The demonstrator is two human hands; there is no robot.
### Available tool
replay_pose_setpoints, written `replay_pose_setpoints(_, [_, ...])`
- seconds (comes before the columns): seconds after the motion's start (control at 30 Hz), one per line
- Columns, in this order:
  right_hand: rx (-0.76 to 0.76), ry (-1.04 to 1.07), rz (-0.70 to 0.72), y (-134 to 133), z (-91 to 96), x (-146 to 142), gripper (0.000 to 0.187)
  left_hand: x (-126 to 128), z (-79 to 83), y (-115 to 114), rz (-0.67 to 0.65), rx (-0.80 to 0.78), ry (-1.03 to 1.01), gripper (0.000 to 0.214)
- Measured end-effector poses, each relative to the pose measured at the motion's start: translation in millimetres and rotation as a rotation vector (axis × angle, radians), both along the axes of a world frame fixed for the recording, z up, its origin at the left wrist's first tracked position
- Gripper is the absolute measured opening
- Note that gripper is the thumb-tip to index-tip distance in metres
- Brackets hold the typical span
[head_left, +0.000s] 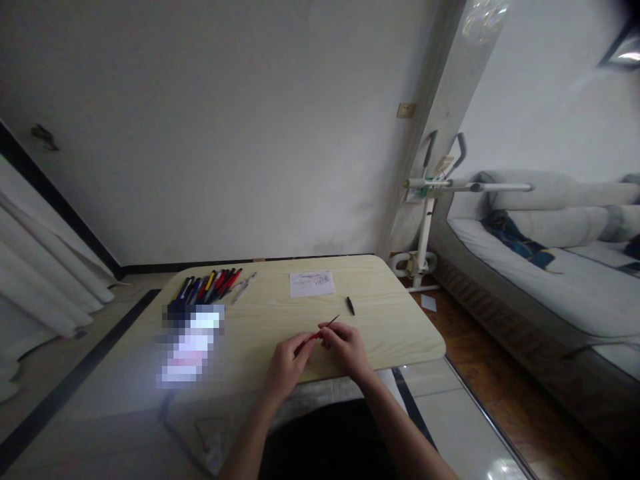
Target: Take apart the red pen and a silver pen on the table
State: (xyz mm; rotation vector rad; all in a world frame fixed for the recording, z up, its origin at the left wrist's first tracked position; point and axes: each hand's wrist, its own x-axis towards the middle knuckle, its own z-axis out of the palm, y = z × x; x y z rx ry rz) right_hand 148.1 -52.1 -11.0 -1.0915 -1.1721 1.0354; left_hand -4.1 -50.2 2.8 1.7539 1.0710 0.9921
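Above the table's front edge, my left hand is closed round a slim red pen barrel. My right hand pinches at the barrel's far end, where a thin dark rod like a pen refill points up and to the right. The fingers cover part of the join, so I cannot tell how far the rod sits inside. Just beyond my right hand lies a short black pen piece, perhaps a cap. A white sheet with writing rests flat farther back.
Several pens lie in a row at the back left of the pale wooden table, beside some clear pens. A blurred-out bright screen is at the left. Exercise equipment and a sofa stand to the right.
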Motion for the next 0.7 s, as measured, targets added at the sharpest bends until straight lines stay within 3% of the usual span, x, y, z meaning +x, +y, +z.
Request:
replay_pose_setpoints(0.53, [0.041, 0.266, -0.067, 1.9, -6.0, -1.9, 0.029, -0.9, -0.1, -0.4, 0.008, 0.024, 0.034, 0.031])
replay_pose_setpoints(0.7, [0.05, 0.259, -0.083, 1.8, -5.8, -2.4, 0.025, 0.2, -0.1, -0.7, 0.004, 0.046, 0.035, 0.03])
